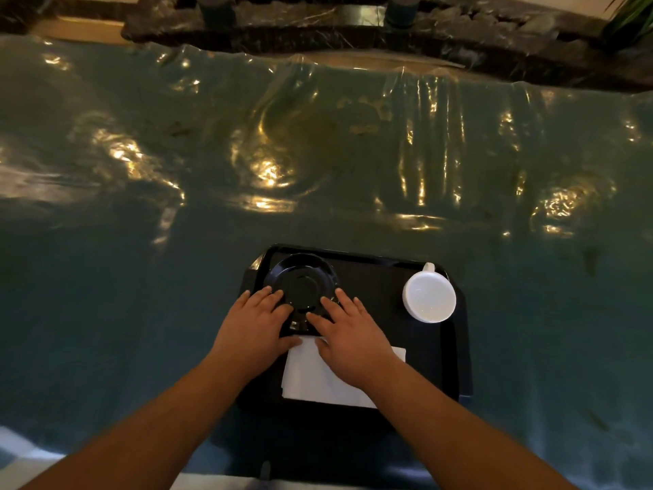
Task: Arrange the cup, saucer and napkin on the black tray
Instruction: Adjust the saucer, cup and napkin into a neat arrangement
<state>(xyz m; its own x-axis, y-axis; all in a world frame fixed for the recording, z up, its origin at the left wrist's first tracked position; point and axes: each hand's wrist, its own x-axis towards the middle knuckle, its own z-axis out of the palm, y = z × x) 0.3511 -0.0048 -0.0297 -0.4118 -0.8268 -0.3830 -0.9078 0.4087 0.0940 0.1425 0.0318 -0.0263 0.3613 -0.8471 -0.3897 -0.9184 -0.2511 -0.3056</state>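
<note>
The tray (374, 288) lies on the table (141, 277) with its long axis running from 9 to 3 o'clock, turned slightly clockwise.

- Saucer (302, 277): black, flat on the tray at the 11 o'clock corner.
- Cup (429, 298): white, upright, mouth up, at the tray's 3 o'clock edge; its handle (428, 267) points to 12 o'clock. It is well apart from the saucer.
- Napkin (311, 376): white, folded flat, at the tray's 6 o'clock side, just beside the saucer; long axis 9 to 3 o'clock.

Left hand (254, 330): palm down, fingers straight and spread, tips resting on the saucer's rim at 7 o'clock. Nothing is gripped.

Right hand (349, 344): palm down, fingers straight and spread, tips on the saucer's rim at 5 o'clock; the palm covers the napkin's far edge. Nothing is gripped
</note>
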